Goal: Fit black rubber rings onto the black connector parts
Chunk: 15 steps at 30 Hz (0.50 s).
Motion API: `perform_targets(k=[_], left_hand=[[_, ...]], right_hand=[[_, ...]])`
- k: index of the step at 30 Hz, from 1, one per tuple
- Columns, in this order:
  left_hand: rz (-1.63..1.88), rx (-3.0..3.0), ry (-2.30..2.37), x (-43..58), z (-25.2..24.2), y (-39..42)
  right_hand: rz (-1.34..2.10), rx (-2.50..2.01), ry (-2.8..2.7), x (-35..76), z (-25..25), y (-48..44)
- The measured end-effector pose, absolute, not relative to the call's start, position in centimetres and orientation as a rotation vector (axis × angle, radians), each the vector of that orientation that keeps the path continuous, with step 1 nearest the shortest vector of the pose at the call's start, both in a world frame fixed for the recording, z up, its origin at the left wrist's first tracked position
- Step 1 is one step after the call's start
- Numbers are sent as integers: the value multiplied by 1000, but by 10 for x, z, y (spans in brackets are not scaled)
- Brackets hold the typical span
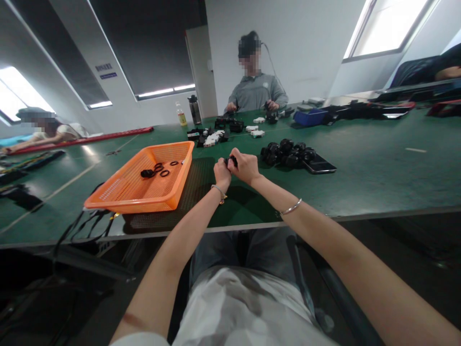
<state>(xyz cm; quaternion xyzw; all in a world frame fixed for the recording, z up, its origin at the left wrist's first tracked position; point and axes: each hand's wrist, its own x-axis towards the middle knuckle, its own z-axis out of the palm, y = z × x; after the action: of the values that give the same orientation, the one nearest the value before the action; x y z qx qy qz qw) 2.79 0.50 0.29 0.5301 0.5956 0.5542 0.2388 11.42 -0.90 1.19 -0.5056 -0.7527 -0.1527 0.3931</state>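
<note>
A green-topped table (378, 168) runs under everything, and on it the orange plastic basket (140, 205) serves as the landmark. To the right of the basket, well apart from it, sits a pile of rounded black plastic pieces (286, 153), with a smartphone (324, 166) against the pile's side away from the basket. Between basket and pile, the right hand (247, 167) and the left hand (222, 173) meet over the table, the left being the nearer to the basket. Their fingers are curled in and gripping a small black part (235, 161), which lies just right of the basket, directly between the two sets of fingertips: the left hand takes its basket side, the right hand its far side. Most of it is covered, so I cannot tell how its long axis runs. Smallest are the thin black rings (164, 176) lying inside the basket, on the left hand's side of the part
</note>
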Motion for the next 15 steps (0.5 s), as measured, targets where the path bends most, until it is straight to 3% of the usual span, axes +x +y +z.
perform_targets(k=[10,15], left_hand=[[1563,1632,1712,26,15,-8],[1542,1410,1513,26,6,6]], right_hand=[[38,-1421,-1542,97,6,3],[-19,-1410,-1600,106,3,9]])
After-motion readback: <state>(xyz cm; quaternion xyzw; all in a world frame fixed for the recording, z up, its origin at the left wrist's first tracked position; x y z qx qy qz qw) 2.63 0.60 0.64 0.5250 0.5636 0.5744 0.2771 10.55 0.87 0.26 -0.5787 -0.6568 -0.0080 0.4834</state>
